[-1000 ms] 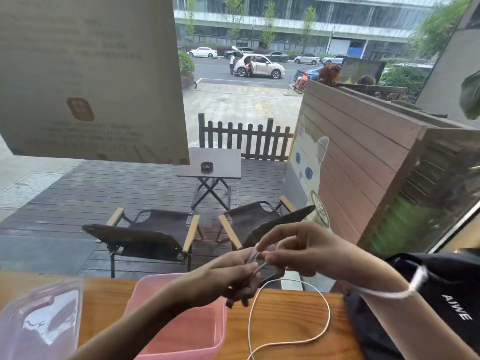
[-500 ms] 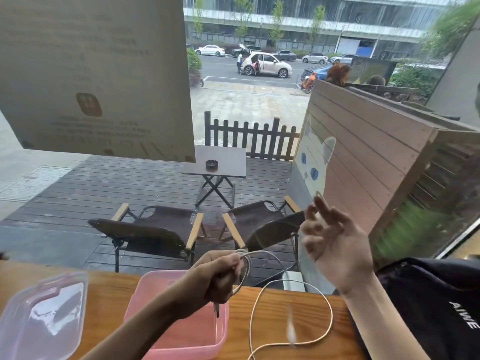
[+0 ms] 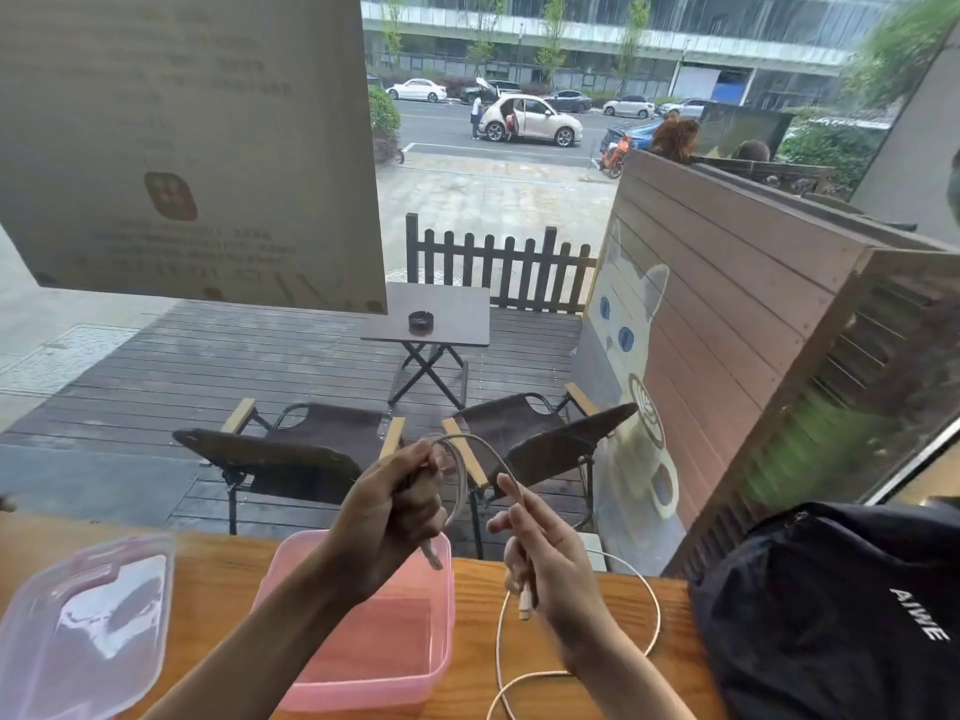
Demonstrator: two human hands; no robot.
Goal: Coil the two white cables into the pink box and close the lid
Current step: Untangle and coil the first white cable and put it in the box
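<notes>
With your left hand [image 3: 390, 517] fisted round the white cable's coils [image 3: 457, 480] above the pink box [image 3: 363, 667], your right hand [image 3: 545, 558] at 3 o'clock, pinching its plug end [image 3: 525, 605], should feed each loop snug.

Wooden table [image 3: 478, 579] under pink box [image 3: 374, 662], lid [image 3: 83, 626], cable [image 3: 652, 610], bag [image 3: 831, 615]

We see a pink box [image 3: 363, 662], a white cable [image 3: 652, 605], a brown wooden table [image 3: 223, 579], and a black bag [image 3: 831, 615] with white letters, maybe "AIWE".
</notes>
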